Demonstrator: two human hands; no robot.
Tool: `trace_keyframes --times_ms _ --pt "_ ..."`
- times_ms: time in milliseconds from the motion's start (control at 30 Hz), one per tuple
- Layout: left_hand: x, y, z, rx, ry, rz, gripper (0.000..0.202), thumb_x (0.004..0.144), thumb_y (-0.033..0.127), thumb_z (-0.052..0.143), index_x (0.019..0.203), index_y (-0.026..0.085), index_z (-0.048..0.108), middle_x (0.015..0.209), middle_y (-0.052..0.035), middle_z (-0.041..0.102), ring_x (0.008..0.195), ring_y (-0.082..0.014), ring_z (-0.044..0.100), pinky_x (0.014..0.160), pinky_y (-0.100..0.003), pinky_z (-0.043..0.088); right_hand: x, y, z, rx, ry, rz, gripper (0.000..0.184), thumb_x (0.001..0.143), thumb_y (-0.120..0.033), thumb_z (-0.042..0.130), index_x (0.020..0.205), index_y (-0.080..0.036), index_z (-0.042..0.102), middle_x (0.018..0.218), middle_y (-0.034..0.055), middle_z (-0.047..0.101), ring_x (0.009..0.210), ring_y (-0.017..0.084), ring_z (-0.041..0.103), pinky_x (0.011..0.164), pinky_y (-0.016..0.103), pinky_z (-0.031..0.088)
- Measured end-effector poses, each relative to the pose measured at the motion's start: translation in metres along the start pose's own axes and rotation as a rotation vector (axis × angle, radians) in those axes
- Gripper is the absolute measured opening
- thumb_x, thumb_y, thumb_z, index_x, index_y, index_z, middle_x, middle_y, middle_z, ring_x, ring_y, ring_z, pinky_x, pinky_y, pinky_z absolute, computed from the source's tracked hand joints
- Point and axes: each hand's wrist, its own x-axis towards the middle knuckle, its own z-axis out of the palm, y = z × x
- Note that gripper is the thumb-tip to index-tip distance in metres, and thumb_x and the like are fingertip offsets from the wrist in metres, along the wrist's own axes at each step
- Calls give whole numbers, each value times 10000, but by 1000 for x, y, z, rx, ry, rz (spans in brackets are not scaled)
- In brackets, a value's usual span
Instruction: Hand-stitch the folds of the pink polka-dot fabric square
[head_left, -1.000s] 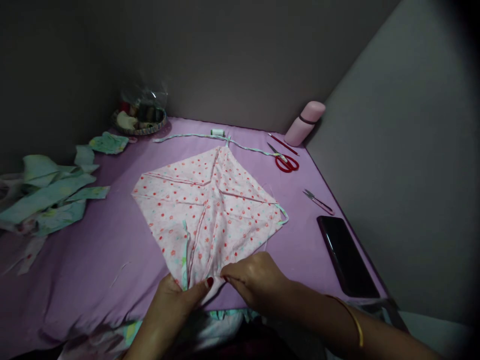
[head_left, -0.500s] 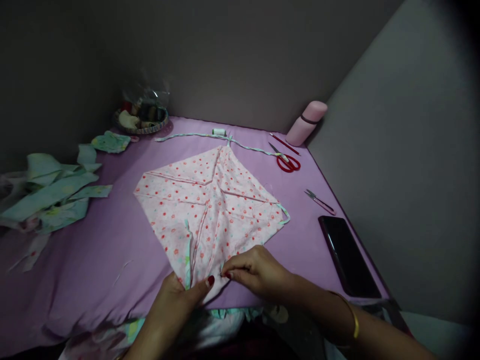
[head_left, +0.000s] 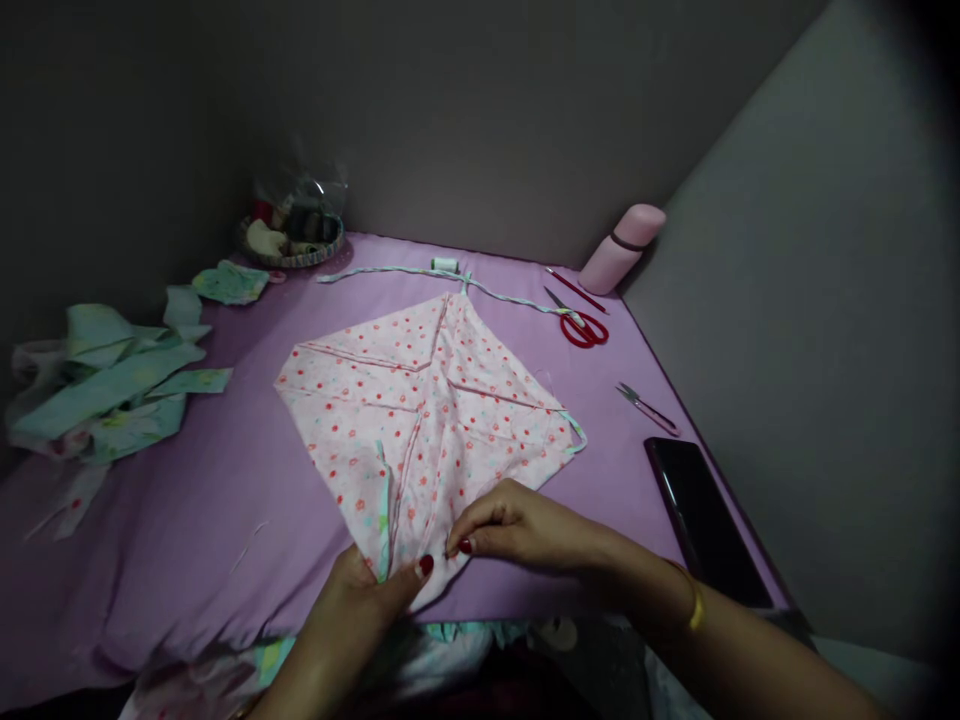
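A pink cloth with red dots (head_left: 427, 400) lies spread in a diamond shape on the purple surface (head_left: 210, 500). My left hand (head_left: 367, 600) pinches the cloth's near corner, thumb on top. My right hand (head_left: 517, 525) is closed in a pinch right beside it, fingertips at the same corner; whatever it holds is too small to make out. A thin mint-green strip (head_left: 450, 280) runs from the cloth's far corner.
Red scissors (head_left: 581, 322), a red pencil (head_left: 574, 288) and a pink bottle (head_left: 622, 260) lie at the far right. Small snips (head_left: 645, 407) and a dark phone (head_left: 705, 520) sit along the right edge. Mint fabric scraps (head_left: 105, 385) pile at left; a basket of sewing bits (head_left: 292, 235) stands at back.
My right hand has lifted and shifted slightly away from the near edge, its wrist turning. The left hand keeps its pinch. The view has drifted a little.
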Motion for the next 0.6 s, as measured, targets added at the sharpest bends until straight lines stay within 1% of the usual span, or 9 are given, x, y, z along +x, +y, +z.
trace_keyframes --times_ms 100,200,333,433,600 --pt "1 0 0 -37 -29 10 278 697 356 622 898 177 688 1074 -53 671 940 -254 621 899 -370 428 1 2 0 61 -3 23 186 819 -159 542 924 -108 687 859 64 684 794 98 610 751 200 444" --pt "2 -3 1 -100 -13 30 286 678 350 637 911 191 683 1083 -54 668 1005 -250 596 922 -373 417 3 2 1 126 -5 48 171 810 -162 554 901 -109 689 844 62 682 784 94 608 757 204 443" --pt "4 -7 3 -139 21 61 319 649 369 661 925 211 676 1022 -45 694 988 -247 606 933 -379 413 4 4 2 209 7 63 154 802 -177 570 879 -116 689 826 53 678 772 89 605 760 208 442" --pt "4 -6 4 -146 29 54 347 624 393 671 910 197 677 1009 -46 698 981 -254 612 919 -364 428 4 7 3 247 11 69 155 802 -206 578 872 -125 689 819 47 674 767 88 600 756 209 441" --pt "3 -4 6 -169 52 42 380 602 413 683 906 184 679 1007 -62 698 983 -272 614 912 -384 437 4 9 5 296 22 87 156 785 -230 597 849 -120 687 787 38 665 737 86 589 741 212 436"
